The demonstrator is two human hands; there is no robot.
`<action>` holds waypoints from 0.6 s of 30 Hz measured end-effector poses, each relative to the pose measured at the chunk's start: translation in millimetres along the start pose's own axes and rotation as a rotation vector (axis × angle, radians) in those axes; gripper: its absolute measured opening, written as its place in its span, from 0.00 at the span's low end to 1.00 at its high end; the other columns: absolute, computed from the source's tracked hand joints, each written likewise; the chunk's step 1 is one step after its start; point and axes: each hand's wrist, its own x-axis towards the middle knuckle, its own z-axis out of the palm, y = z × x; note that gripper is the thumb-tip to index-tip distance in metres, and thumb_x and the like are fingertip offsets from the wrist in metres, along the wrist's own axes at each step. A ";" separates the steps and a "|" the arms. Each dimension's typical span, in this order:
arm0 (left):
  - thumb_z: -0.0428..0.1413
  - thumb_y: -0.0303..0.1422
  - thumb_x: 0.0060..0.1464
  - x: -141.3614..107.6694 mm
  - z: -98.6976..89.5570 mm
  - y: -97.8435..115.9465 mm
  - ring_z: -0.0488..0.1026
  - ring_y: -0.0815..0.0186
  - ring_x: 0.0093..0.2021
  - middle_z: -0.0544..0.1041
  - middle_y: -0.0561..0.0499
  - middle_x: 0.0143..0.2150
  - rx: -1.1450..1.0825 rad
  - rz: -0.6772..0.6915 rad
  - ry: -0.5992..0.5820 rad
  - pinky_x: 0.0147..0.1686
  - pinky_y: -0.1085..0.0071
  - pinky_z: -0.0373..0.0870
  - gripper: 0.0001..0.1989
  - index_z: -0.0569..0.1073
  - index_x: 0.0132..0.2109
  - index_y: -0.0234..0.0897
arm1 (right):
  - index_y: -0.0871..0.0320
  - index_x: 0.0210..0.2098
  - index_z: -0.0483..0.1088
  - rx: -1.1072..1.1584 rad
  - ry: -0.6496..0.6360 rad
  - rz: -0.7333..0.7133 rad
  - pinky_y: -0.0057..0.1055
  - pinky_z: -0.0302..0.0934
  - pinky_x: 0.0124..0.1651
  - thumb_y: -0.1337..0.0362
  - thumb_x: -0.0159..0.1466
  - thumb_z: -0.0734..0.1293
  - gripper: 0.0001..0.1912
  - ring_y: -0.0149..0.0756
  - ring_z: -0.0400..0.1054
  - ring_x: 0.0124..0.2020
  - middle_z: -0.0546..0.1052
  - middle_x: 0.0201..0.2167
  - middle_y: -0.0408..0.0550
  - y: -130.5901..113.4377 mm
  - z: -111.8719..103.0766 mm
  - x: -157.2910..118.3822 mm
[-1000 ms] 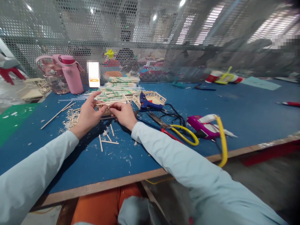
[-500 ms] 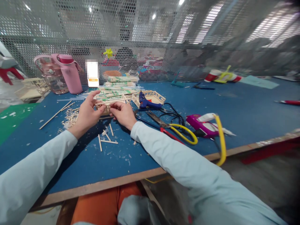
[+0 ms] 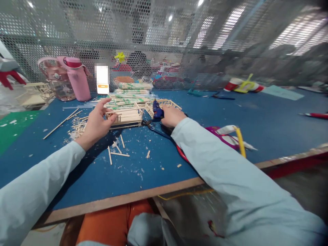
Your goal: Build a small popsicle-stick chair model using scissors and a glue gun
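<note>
My left hand [image 3: 97,123] grips the left end of a small frame built of thin wooden sticks [image 3: 128,118], thumb in front and index finger raised. The frame lies on the blue tabletop. My right hand [image 3: 173,118] is closed round the handle of a blue glue gun [image 3: 156,110], whose nozzle points up; the fingertips are partly hidden. Behind the glue gun sits a second stick-built piece [image 3: 169,102]. Pliers [image 3: 148,124] with blue and red handles lie just below, partly under my right sleeve.
Bundles of wooden sticks [image 3: 133,89] lie behind the frame. Loose sticks [image 3: 119,154] and scraps litter the front. A pink bottle [image 3: 77,82], a clear jug [image 3: 61,87] and a lit phone [image 3: 103,80] stand at the back left. A purple-handled tool [image 3: 228,139] lies right.
My right hand has left the stick frame and moved right onto the glue gun. My left hand stays at the frame's left end. More of the frame now shows.
</note>
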 end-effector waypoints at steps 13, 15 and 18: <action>0.59 0.28 0.49 -3.7 2.7 7.8 0.73 0.64 0.33 0.76 0.52 0.32 -0.002 0.000 0.039 0.43 0.60 0.71 0.26 0.65 0.55 0.36 | 0.64 0.42 0.75 0.413 0.340 0.031 0.34 0.63 0.39 0.59 0.61 0.64 0.16 0.43 0.72 0.38 0.78 0.36 0.55 21.8 -10.5 2.3; 0.60 0.27 0.48 -4.1 2.7 8.6 0.73 0.63 0.34 0.75 0.52 0.32 -0.012 0.000 0.036 0.44 0.60 0.71 0.26 0.65 0.55 0.37 | 0.63 0.40 0.75 0.624 0.319 -0.082 0.32 0.62 0.33 0.53 0.63 0.61 0.19 0.37 0.71 0.30 0.78 0.31 0.52 21.9 -26.4 -11.6; 0.60 0.26 0.47 -3.9 2.5 8.5 0.73 0.62 0.36 0.74 0.52 0.32 -0.009 -0.005 0.039 0.45 0.59 0.70 0.27 0.65 0.55 0.37 | 0.59 0.37 0.75 0.821 0.138 -0.339 0.30 0.61 0.29 0.47 0.63 0.60 0.22 0.30 0.68 0.23 0.76 0.25 0.47 12.7 -42.4 -34.8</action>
